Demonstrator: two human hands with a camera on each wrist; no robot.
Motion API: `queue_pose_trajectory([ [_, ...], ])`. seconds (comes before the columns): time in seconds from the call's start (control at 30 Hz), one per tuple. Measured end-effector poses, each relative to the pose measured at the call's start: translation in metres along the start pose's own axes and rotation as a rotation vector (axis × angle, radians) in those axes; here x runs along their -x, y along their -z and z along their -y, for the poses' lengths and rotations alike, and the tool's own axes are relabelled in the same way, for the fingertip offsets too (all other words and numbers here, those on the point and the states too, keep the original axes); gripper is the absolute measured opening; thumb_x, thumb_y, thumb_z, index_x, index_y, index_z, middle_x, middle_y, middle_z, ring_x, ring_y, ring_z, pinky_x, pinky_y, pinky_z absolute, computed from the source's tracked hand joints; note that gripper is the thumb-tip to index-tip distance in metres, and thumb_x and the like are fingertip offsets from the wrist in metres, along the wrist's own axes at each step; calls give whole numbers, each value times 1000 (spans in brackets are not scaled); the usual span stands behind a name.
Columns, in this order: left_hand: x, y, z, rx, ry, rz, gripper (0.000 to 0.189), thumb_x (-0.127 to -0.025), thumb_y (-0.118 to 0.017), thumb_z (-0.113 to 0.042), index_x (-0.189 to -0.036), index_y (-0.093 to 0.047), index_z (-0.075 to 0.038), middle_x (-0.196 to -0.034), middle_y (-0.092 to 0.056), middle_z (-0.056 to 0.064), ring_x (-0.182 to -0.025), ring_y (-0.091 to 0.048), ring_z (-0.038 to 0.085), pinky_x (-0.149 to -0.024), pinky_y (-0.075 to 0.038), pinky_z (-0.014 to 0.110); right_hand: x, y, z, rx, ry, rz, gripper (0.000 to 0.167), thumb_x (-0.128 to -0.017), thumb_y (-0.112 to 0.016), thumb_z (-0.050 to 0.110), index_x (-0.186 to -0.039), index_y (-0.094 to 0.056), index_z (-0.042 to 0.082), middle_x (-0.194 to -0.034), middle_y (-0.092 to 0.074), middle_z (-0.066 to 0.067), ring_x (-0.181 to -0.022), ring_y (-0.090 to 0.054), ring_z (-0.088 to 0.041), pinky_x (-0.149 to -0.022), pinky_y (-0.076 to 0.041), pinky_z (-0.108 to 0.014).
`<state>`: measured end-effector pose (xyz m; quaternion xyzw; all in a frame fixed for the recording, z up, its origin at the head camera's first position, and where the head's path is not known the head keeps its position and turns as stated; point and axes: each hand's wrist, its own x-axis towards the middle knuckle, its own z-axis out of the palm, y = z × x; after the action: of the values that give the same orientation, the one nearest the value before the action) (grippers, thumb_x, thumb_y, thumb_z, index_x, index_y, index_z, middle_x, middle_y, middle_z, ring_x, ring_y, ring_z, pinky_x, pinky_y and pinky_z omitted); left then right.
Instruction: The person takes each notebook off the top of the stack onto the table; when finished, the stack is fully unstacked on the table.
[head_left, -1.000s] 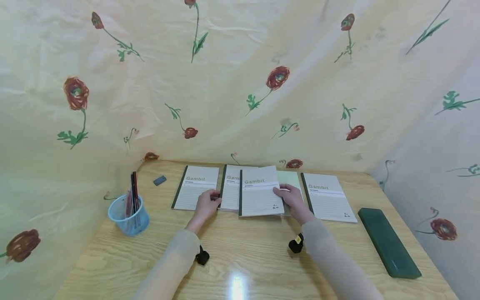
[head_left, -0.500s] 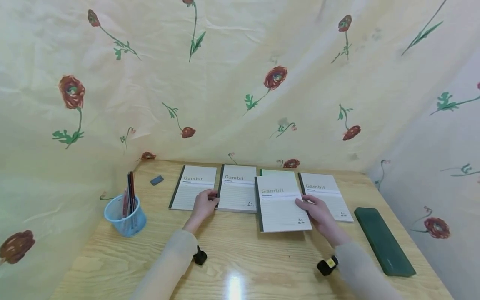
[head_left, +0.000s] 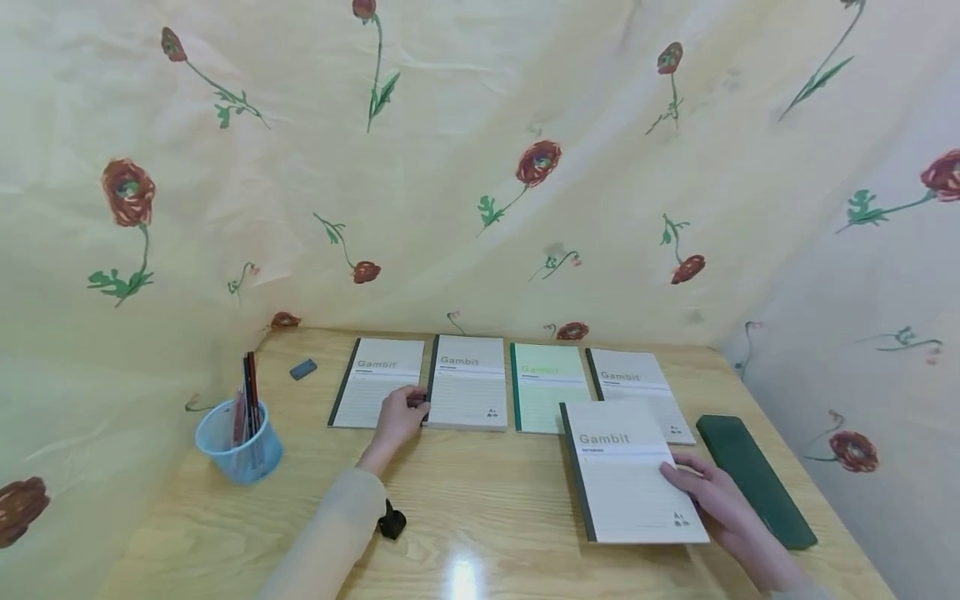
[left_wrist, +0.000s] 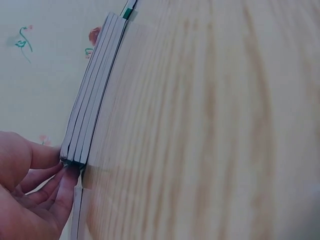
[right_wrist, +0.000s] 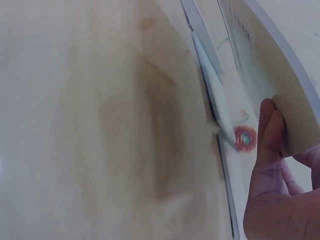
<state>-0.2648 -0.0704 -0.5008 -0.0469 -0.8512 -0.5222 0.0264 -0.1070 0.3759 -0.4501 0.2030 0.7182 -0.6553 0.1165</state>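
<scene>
White notebook (head_left: 630, 471), four o'clock: right hand (head_left: 708, 492) pinches it, left hand (head_left: 401, 415) a stack (head_left: 467, 387); our likely placing step wants flat lowering.

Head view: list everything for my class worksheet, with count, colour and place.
table: one, light wood, below
floral cloth: count unclear, cream, behind
held notebook: one, white, right of centre
white notebooks: two, white, ends of row
notebook stack: one, white top, second from left
green notebook: one, pale green, third from left
small block: one, blue, back left
cup: one, light blue, left
pens or pencils: several, mostly dark, in cup
case: one, dark green, far right
wrist device: one, black, left wrist
sleeves: two, pale, bottom edge
left hand: one, bare, at stack's spine
right hand: one, bare, gripping held notebook
</scene>
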Motion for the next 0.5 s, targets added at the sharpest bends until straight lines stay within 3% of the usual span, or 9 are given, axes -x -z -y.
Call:
queue_pose_trajectory([
  [0.23, -4, 1, -2, -7, -21, 5, 27, -93, -65, -1, -118, -65, 8, -107, -68, 18, -102, -64, 33, -91, -53, 45, 20, 31, -19, 43, -113, -73, 85, -94, -70, 37, -150, -22, -6, -96, -68, 0, -85, -65, -19, -72, -55, -34],
  [0.5, -5, 1, -3, -4, -14, 9, 26, -93, -65, 0, -118, -65, 8, -107, -68, 18, -103, -64, 33, -92, -52, 44, 33, 55, -38, 28, -219, -90, 99, -93, -70, 43, -153, -10, -8, -97, -69, -2, -88, -68, -23, -81, -57, -41],
])
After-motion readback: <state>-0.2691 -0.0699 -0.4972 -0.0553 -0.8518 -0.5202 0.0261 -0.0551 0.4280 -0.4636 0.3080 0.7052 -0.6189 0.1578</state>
